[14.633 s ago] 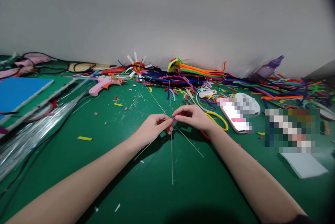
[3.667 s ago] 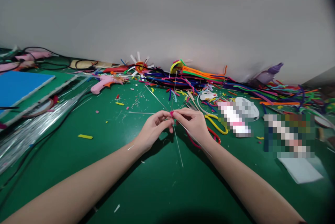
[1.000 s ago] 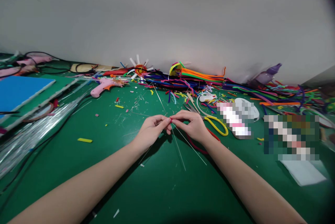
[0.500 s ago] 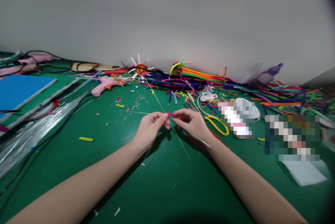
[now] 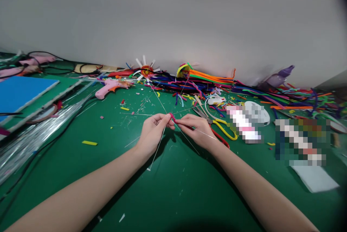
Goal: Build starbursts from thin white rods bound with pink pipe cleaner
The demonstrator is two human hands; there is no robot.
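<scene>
Several thin pale wires [image 5: 186, 137] cross at one point and spread out like spokes above the green table. A magenta pipe cleaner [image 5: 172, 117] is at their crossing, its short end running to the right. My left hand [image 5: 153, 131] is closed in a pinch on the crossing, thumb on top. Between thumb and fingertips, my right hand [image 5: 197, 130] grips the pipe cleaner's free end, while one wire passes over that hand. Scissors [image 5: 224, 130] with yellow and red handles lie beside my right hand, partly hidden by it.
A pink glue gun [image 5: 106, 88] lies back left, near clear plastic strips [image 5: 35, 134] and a blue board [image 5: 24, 93]. Bundled pipe cleaners [image 5: 214, 76] line the wall with scraps before them. A white spool [image 5: 256, 112] and a purple-capped bottle [image 5: 278, 77] are at right.
Both hands have shifted slightly left with the wires. My right fingers have moved a little down and straightened along the pipe cleaner, and the wire spokes have turned slightly.
</scene>
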